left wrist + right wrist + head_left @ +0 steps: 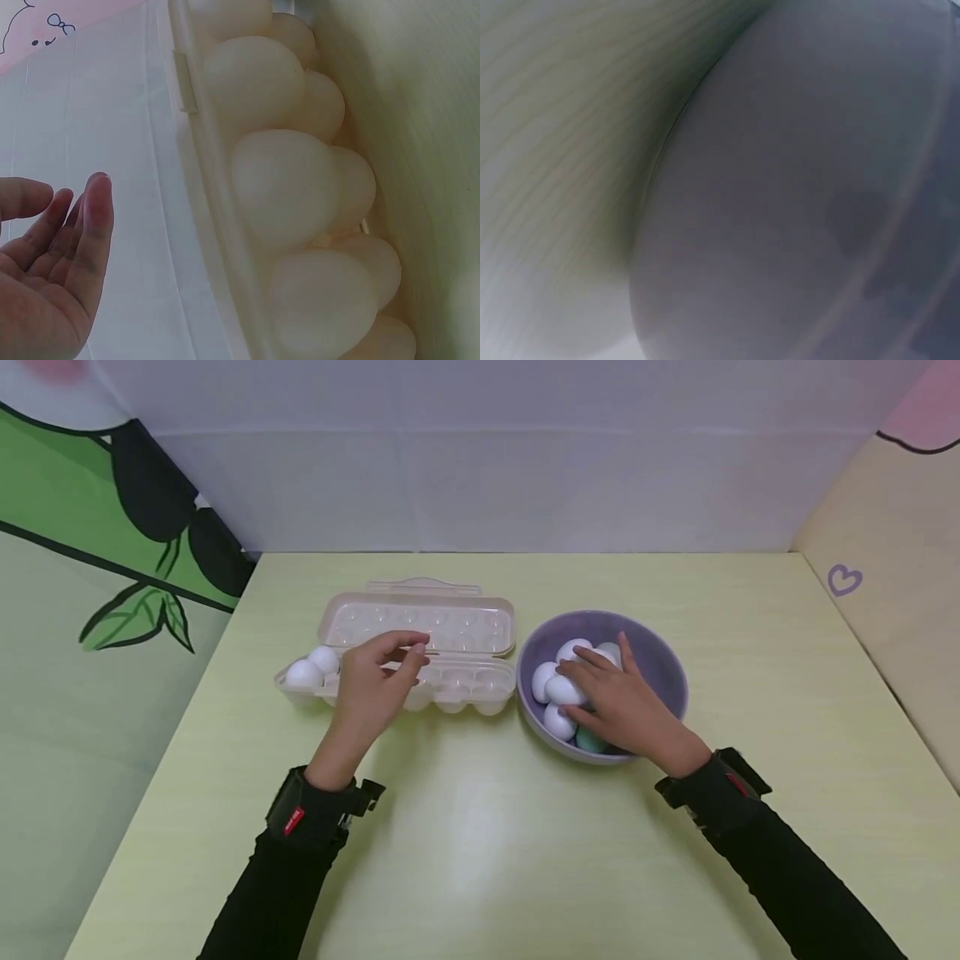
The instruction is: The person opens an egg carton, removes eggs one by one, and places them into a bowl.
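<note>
My left hand (375,677) hovers over a clear plastic egg carton (491,681) with its lid raised at the back. Its fingers are loosely bent; in the left wrist view the thumb and fingers of that hand (56,277) stand apart with nothing between them. Two white eggs (303,675) sit in the carton's left end. My right hand (622,710) reaches into a purple bowl (663,672), fingers spread over several white eggs (566,691). A green egg-like thing (590,741) lies partly under that hand. The right wrist view shows only the bowl's outer wall (765,187) and table.
Carton and bowl stand side by side on a pale wood-grain table (480,843). A pale cloth wall (480,485) rises behind the table, with printed panels to the left and right. The carton's rounded cups (285,187) show large in the left wrist view.
</note>
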Available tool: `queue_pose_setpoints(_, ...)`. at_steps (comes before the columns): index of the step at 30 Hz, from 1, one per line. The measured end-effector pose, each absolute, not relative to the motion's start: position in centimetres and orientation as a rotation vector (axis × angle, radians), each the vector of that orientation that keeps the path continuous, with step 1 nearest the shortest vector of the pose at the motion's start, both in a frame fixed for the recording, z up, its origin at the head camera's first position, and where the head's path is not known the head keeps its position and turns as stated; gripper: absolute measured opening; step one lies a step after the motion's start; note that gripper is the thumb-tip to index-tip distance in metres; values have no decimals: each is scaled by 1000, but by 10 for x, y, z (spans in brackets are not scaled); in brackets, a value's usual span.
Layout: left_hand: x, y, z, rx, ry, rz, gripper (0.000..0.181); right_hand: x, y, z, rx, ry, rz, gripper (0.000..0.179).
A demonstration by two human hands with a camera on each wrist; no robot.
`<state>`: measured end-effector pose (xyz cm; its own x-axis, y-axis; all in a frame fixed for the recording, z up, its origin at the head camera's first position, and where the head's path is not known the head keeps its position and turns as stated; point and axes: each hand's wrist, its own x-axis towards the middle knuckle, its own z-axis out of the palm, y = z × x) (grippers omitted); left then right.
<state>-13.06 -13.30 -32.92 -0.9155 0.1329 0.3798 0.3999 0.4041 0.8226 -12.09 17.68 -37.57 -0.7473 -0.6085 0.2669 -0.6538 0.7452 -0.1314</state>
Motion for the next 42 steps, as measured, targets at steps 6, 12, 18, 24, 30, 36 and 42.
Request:
queue_pose_setpoints(6, -129, -137, -328, -434, -2421, -1524, 15, -121, 175, -376, 995, -2766, 306, 51)
queue_pose_setpoints(12, -127, -138, -320, -406, -2441, -1530, 14, -121, 175, -376, 989, -2783, 309, 54)
queue_pose_setpoints(18, -130, -144, -321, -387, -2445, -1508, 14, -120, 175, -375, 985, -2791, 324, 62)
queue_pose_setpoints(24, -140, -162, -322, -364, -2461, -1334, 14, -117, 175, -368, 1038, -2710, 380, 58)
queue_pose_setpoints(30, -152, -182, -312, -230, -2626, -1011, 21, -117, 172, -357, 1141, -2626, 510, 53)
queue_pose_setpoints(36, -165, -204, -309, -21, -2900, -689, 33, -120, 172, -351, 1199, -2567, 558, 44)
queue_pose_setpoints(42, -172, -224, -321, 108, -3165, -429, 45, -125, 176, -348, 1231, -2525, 563, 43)
